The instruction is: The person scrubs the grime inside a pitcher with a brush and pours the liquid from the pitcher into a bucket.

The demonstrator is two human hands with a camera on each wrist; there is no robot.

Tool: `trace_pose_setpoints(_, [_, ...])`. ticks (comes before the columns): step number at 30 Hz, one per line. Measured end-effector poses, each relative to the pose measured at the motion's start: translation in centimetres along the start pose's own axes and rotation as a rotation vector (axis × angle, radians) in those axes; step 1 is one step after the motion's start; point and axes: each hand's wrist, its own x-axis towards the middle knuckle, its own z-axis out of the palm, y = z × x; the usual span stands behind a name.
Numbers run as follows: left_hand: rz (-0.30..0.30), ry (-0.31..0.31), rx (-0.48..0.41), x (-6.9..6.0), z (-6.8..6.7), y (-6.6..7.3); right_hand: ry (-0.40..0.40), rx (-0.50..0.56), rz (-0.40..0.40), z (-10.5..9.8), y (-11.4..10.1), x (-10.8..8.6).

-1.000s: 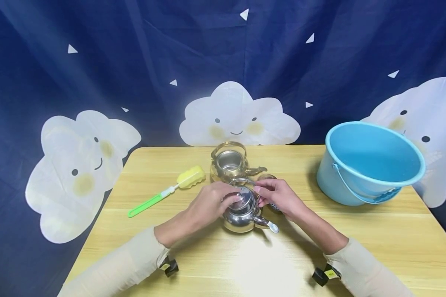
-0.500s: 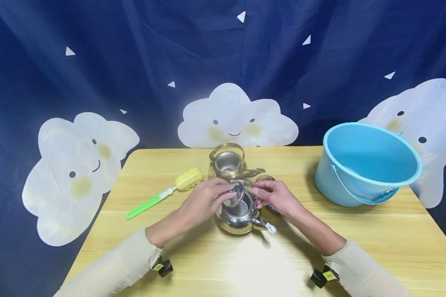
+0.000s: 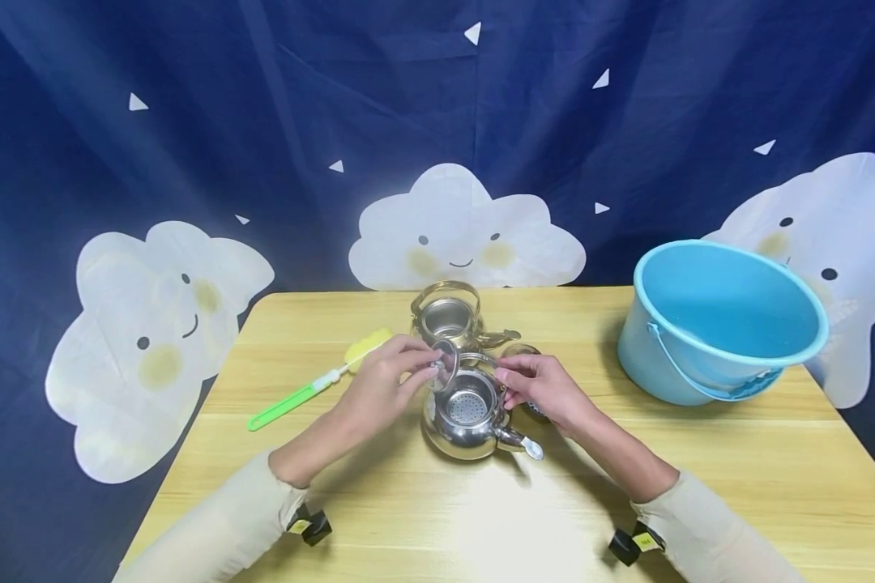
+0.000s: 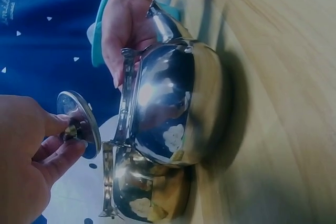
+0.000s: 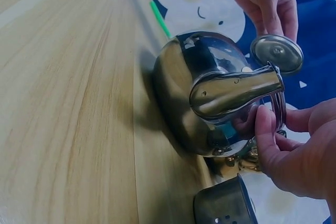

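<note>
My left hand (image 3: 379, 385) pinches the knob of a round metal lid (image 3: 448, 366), which is tilted and apart from the teapot's mouth. Below it stands a silver teapot (image 3: 454, 436), uncovered, with a perforated strainer (image 3: 469, 408) visible inside. In the right wrist view, my right hand (image 5: 307, 148) pinches the teapot's hoop handle (image 5: 279, 111) between thumb and fingers. The spout points toward the front right. Right behind the silver pot stands a gold-toned teapot (image 3: 424, 330), also without a lid.
A perforated metal cup (image 5: 220, 203) stands beside the pots, partly hidden by my right hand in the head view. To the left lies a green-handled sponge brush (image 3: 284, 406). A blue bucket (image 3: 656, 356) stands at the right of the wooden table (image 3: 700, 453).
My left hand has lifted the lid off the silver teapot and moved it up and left, tilting it; the strainer inside came into view. My right hand keeps its hold on the handle.
</note>
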Motion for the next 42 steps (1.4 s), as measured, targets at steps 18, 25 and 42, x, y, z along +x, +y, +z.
trace_pose_setpoints(18, [-0.090,0.066,0.003,-1.1,-0.8,-1.9,-0.010,0.009,0.006,0.0,-0.1,-0.1])
trace_pose_setpoints(25, [-0.101,0.064,0.036,-1.7,-0.6,-3.0,-0.011,0.021,0.025,0.0,-0.2,-0.1])
trace_pose_setpoints(42, [-0.125,-0.050,0.182,-2.2,0.6,-5.9,-0.018,0.049,0.014,-0.1,0.0,0.0])
